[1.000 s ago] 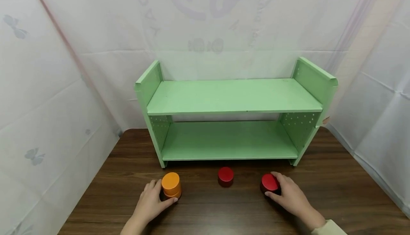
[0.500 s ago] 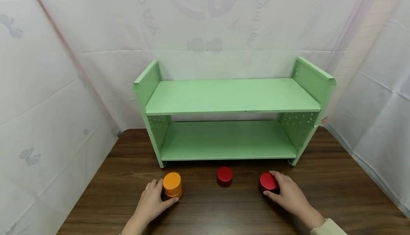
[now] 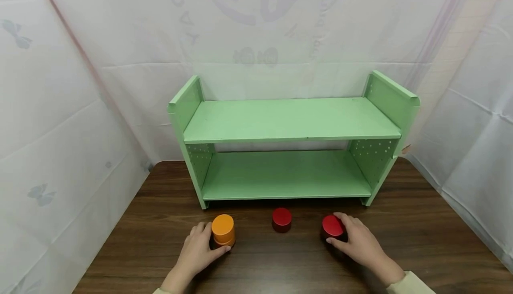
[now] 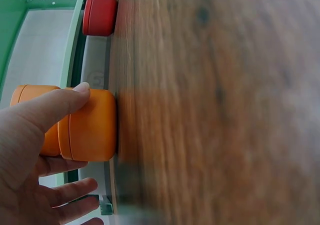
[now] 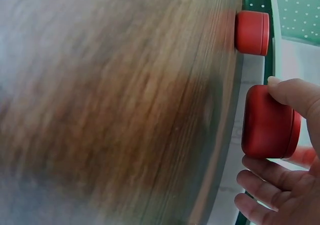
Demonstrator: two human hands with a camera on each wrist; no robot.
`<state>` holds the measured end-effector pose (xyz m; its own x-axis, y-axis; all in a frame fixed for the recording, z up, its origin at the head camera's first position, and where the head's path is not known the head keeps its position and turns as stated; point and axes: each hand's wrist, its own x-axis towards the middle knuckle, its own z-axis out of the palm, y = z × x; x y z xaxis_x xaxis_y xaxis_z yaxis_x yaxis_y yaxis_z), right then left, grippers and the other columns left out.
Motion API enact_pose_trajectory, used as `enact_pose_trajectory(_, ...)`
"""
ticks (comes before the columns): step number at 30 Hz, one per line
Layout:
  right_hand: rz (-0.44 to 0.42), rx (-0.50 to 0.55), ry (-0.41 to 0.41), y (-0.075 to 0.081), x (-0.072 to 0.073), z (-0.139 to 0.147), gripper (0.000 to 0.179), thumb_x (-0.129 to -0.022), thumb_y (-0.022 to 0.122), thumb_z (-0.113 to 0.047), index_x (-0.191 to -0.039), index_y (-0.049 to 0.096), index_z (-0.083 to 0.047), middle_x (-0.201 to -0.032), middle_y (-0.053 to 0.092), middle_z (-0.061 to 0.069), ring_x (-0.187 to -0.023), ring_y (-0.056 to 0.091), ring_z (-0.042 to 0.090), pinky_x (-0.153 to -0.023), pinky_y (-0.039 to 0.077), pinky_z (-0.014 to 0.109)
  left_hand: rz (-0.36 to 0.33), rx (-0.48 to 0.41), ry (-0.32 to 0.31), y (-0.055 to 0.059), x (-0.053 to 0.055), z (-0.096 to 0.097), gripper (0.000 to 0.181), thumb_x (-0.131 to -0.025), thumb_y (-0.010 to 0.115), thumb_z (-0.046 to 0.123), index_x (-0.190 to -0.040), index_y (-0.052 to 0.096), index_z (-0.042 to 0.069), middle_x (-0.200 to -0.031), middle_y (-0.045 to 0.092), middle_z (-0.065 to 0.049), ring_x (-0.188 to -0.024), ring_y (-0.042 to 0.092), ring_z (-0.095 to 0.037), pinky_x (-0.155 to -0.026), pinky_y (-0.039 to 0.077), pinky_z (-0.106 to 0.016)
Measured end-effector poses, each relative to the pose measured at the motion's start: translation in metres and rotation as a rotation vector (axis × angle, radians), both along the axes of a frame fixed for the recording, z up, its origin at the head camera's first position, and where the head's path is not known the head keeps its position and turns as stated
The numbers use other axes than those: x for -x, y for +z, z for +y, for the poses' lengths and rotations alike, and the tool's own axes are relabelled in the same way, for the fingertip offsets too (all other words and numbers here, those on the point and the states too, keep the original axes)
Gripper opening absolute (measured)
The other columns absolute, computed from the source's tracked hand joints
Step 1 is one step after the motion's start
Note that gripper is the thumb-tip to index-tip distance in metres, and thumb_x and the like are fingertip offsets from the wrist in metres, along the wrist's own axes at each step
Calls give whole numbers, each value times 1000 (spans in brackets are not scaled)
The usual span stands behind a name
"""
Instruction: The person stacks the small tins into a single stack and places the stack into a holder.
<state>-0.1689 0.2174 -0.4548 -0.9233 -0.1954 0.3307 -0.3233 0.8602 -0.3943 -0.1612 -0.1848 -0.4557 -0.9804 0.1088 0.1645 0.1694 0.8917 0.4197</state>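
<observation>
Two orange round tins stand stacked at the left of the head view, the upper tin (image 3: pixel 222 225) on the lower tin (image 4: pixel 95 127). My left hand (image 3: pixel 197 248) grips the stack from its left, thumb on the near side and index finger on the far side. To the right, my right hand (image 3: pixel 358 242) holds a red round tin (image 3: pixel 332 226) between thumb and fingers. Its other fingers (image 5: pixel 260 185) are spread beside the tin in the right wrist view. Between the hands a second, smaller-looking red tin (image 3: pixel 282 219) sits on the table, untouched.
A green two-tier shelf (image 3: pixel 292 120) stands behind the tins on the dark wooden table (image 3: pixel 272 267). Its lower board (image 3: pixel 286 176) has a front edge just beyond the middle red tin. White patterned curtains (image 3: pixel 132 26) hang behind and at both sides.
My left hand has shifted right with the orange stack, toward the middle red tin. My right hand has moved slightly left with its red tin. The middle tin has stayed put.
</observation>
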Motion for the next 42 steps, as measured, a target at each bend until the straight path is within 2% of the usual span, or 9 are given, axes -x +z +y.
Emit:
enact_pose_trajectory(4, -9, 3, 2, 1, -2, -2, 63, -71, 82, -31, -122, 57, -2, -101, 65, 7, -91, 60, 23, -73, 50, 40, 6, 0, -20, 0, 1, 5, 74, -67, 84, 44, -117, 58, -5, -105, 59, -17, -96, 56, -33, -79, 48, -54)
enact_pose_trajectory(11, -76, 9, 11, 5, -6, -3, 65, -74, 81, -35, -125, 56, -3, -106, 65, 7, -95, 60, 23, -75, 50, 40, 15, -10, -31, 0, -1, 11, 75, -67, 84, 42, -117, 58, -6, -106, 59, -18, -98, 56, -34, -81, 47, -55)
enact_pose_trajectory(25, -22, -20, 55, 11, -8, -15, 63, -72, 81, -33, -122, 58, -3, -105, 66, 5, -95, 60, 22, -78, 50, 41, 20, -23, -51, -1, -3, 21, 76, -67, 84, 43, -118, 57, -7, -107, 59, -18, -98, 56, -34, -80, 47, -55)
enact_pose_trajectory(42, -13, -31, 86, 15, -5, -34, 61, -72, 81, -34, -121, 59, -4, -106, 65, 3, -95, 60, 21, -83, 48, 44, 17, -50, -67, -2, -5, 31, 76, -67, 83, 43, -119, 57, -6, -110, 58, -19, -100, 56, -35, -81, 47, -56)
